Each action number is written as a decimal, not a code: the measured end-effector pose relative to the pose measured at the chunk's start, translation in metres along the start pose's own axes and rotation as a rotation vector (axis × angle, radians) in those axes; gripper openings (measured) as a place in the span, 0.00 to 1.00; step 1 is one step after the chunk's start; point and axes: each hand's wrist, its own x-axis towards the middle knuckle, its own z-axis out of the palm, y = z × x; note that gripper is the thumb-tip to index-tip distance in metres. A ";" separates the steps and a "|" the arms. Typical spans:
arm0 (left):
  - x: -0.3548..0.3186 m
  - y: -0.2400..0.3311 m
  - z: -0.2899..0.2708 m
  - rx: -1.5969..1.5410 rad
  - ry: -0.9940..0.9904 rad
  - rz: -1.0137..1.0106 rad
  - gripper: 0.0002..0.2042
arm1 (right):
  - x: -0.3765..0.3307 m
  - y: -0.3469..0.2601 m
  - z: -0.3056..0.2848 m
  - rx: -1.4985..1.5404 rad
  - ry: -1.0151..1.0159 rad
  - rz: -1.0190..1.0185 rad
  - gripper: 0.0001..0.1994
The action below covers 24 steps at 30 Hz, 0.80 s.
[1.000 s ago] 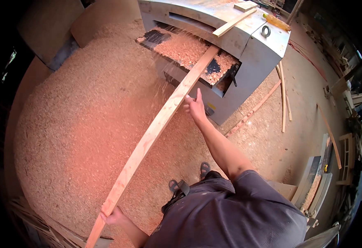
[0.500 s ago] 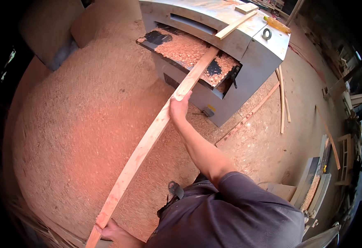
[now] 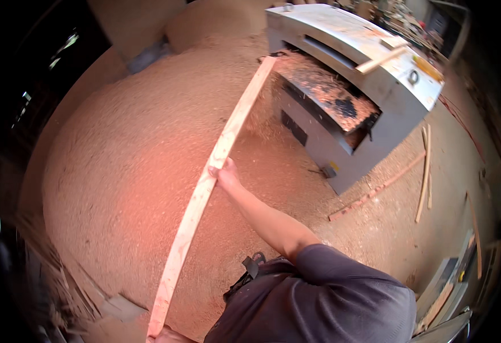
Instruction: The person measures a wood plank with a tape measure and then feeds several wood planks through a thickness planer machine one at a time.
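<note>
A long, pale wooden board [image 3: 196, 206] slants across the view from the lower edge up toward the planer [image 3: 353, 154]. Partway along it, my right hand [image 3: 225, 172] is closed around the board, thumb on the upper face. My left hand [image 3: 169, 336] grips the near end at the lower edge, partly cut off by the frame. The board's far end lies in front of the left corner of the planer's bed [image 3: 307, 88]; whether it touches the bed cannot be told. Reddish shavings cover that black bed.
On the planer's top lie a short wooden strip [image 3: 382, 59], a yellow bottle-like item [image 3: 427, 68] and a dark ring [image 3: 413, 76]. Thin strips [image 3: 423, 174] lie on the floor to the right. Stacked boards [image 3: 447, 294] sit at lower right, scrap wood [image 3: 70, 274] at lower left.
The board's far end has come off the planer bed and swung left. Both hands keep their grip. My view has turned, so the planer appears further right.
</note>
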 end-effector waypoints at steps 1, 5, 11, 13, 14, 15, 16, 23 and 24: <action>-0.001 0.007 -0.010 -0.002 0.019 0.012 0.24 | -0.017 0.005 0.010 0.043 -0.016 0.031 0.28; 0.000 0.017 -0.039 -0.005 0.088 0.015 0.24 | -0.061 0.017 0.027 0.083 -0.149 0.073 0.25; 0.020 -0.006 -0.033 -0.017 0.055 -0.075 0.24 | -0.096 -0.044 0.021 0.183 -0.376 -0.181 0.28; 0.028 -0.022 -0.019 -0.009 0.005 -0.125 0.24 | -0.115 -0.075 0.009 0.221 -0.367 -0.258 0.29; 0.031 -0.030 -0.008 0.000 -0.028 -0.148 0.24 | -0.125 -0.090 -0.001 0.242 -0.357 -0.299 0.29; 0.034 -0.041 0.003 0.010 -0.063 -0.178 0.24 | -0.137 -0.105 -0.015 0.246 -0.359 -0.318 0.30; 0.036 -0.052 0.017 0.024 -0.111 -0.211 0.24 | -0.151 -0.123 -0.031 0.237 -0.346 -0.358 0.30; -0.003 -0.125 0.155 0.086 -0.539 -0.397 0.25 | -0.256 -0.252 -0.193 0.517 -0.058 -0.774 0.21; -0.017 -0.137 0.176 0.089 -0.598 -0.419 0.25 | -0.280 -0.269 -0.227 0.558 0.087 -0.841 0.19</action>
